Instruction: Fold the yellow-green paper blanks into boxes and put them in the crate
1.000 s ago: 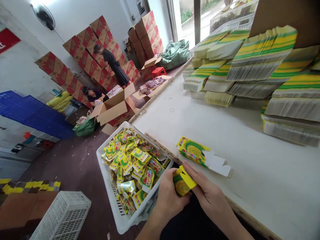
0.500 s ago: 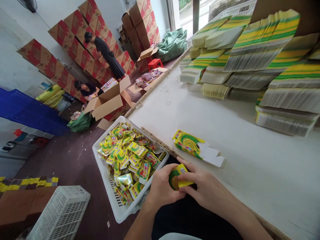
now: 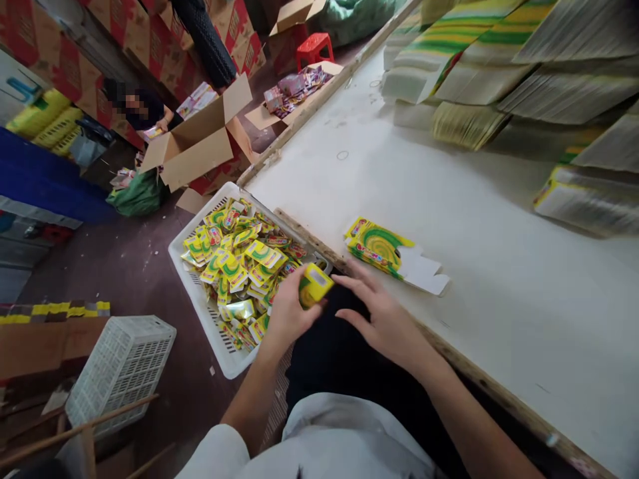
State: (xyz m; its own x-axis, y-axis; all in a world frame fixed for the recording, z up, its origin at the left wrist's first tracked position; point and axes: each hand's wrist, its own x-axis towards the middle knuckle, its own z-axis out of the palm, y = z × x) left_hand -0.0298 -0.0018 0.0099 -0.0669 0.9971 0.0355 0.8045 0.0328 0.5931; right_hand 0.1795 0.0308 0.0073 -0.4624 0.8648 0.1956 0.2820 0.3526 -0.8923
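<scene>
My left hand (image 3: 288, 311) grips a small yellow and green box (image 3: 315, 285) beside the near edge of a white plastic basket. My right hand (image 3: 382, 318) is off the box, its fingers spread with nothing in them, near the table's wooden edge. The basket (image 3: 231, 368) holds a heap of similar yellow and green boxes (image 3: 227, 259). On the white table (image 3: 479, 279), just beyond my right hand, lies a flat carton (image 3: 380, 247) with its white end flaps stretched out to the right.
Stacks of flat cartons (image 3: 479, 73) stand at the table's far right. An opened cardboard box (image 3: 200, 150), a red stool (image 3: 314, 50) and a white crate (image 3: 127, 366) are on the floor. A seated person (image 3: 144, 110) works at the back left, another stands behind.
My right hand has let go of the small box and moved apart from it. My left hand has carried the box left, toward the basket. The view has tilted down.
</scene>
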